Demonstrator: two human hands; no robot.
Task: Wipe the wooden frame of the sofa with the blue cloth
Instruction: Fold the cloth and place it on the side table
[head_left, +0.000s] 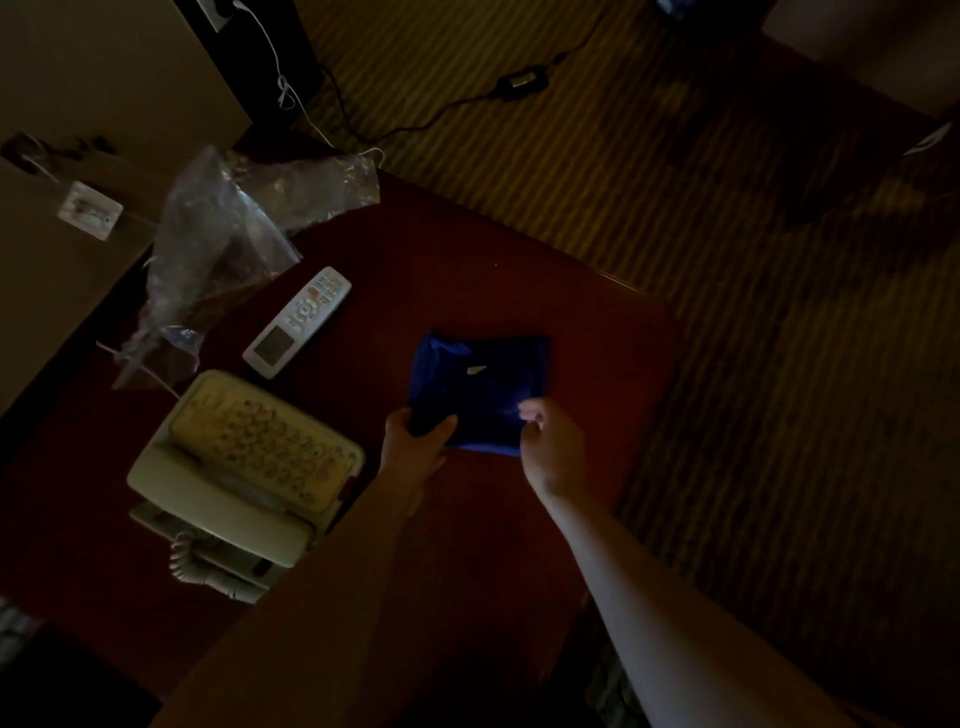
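The deep blue, folded, rumpled cloth (480, 395) with a small white tag lies right of the cream desk telephone (244, 467); left hand (418, 439) grips its near-left corner, right hand (550, 441) pinches its near-right edge.

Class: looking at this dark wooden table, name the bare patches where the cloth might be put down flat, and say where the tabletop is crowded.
Bare wood lies beyond the blue cloth, between the remote control and the table's far edge by the carpet. The near strip under both forearms is bare too. The left side is crowded: telephone, remote and crumpled plastic bag sit close together.
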